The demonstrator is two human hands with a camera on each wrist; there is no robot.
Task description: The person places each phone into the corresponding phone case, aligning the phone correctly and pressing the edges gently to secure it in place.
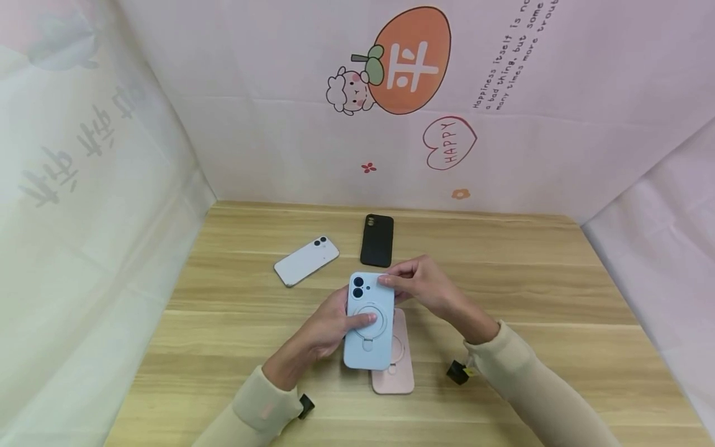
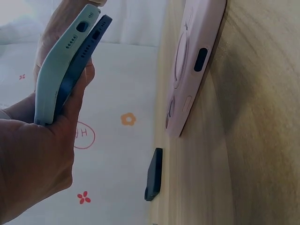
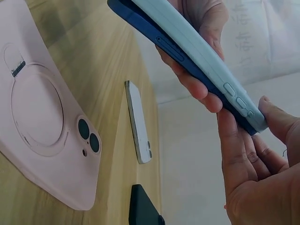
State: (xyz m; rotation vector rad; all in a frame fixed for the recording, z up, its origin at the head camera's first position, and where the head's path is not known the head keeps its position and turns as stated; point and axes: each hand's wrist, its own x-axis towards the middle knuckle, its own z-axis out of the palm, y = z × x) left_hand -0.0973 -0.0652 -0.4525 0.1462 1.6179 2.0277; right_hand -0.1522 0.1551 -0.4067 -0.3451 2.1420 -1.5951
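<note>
Case (image 1: 365, 359) (pale blue) is up between our hands, blue phone (image 3: 169, 48) half-parted from its underside. Our left hand (image 1: 328, 320) grips both, thumb across the case's back; our right hand (image 1: 427, 287) pinches the camera-end corner. Around that case we've got a pink case (image 1: 403, 377) underneath, white phone (image 1: 304, 263) off left, black case (image 1: 377, 243) beyond.

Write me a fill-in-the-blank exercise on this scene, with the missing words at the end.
1. The left hand and right hand hold a case coloured light ____.
2. In the head view, that case partly hides a ____ cover.
3. There, the white phone lies to the ____ of the black case.
4. The heart contains the word ____.

Missing words: blue; pink; left; HAPPY.
</note>
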